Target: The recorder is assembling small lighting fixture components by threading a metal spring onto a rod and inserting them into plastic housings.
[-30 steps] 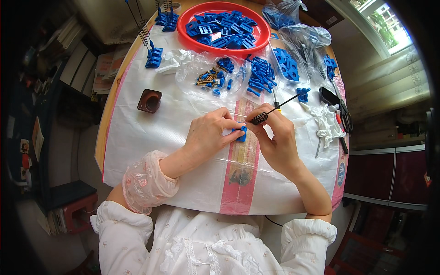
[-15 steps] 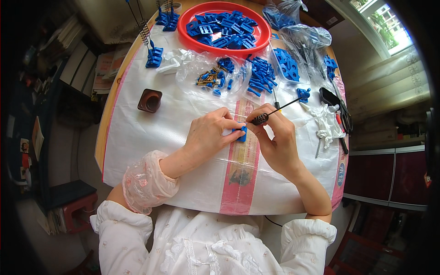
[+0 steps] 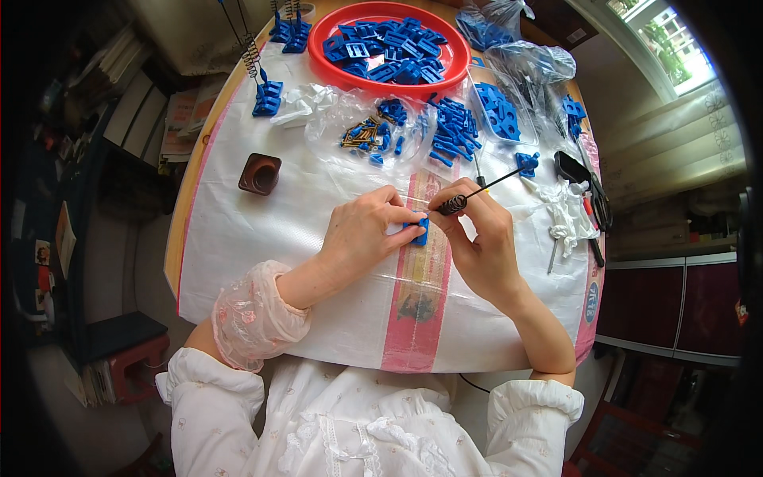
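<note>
- Head view: left hand [image 3: 362, 234] fingers pinching small blue part [image 3: 418, 231] against worktop [image 3: 262, 230] centre.
- Right hand [image 3: 481, 246] fingers gripping black spring rod [image 3: 469, 197], its coil touching the part.
- Red tray [image 3: 334, 67] sitting well behind.

A small blue plastic part [image 3: 419, 230] lies flat on the white table cover, at the pink stripe. A thin black rod [image 3: 485, 191] with a dark coil spring [image 3: 453, 205] at its lower end slants up to the right above it.

Tray [image 3: 334, 73] behind bag [image 3: 362, 131]; cup [image 3: 260, 173] left.
</note>
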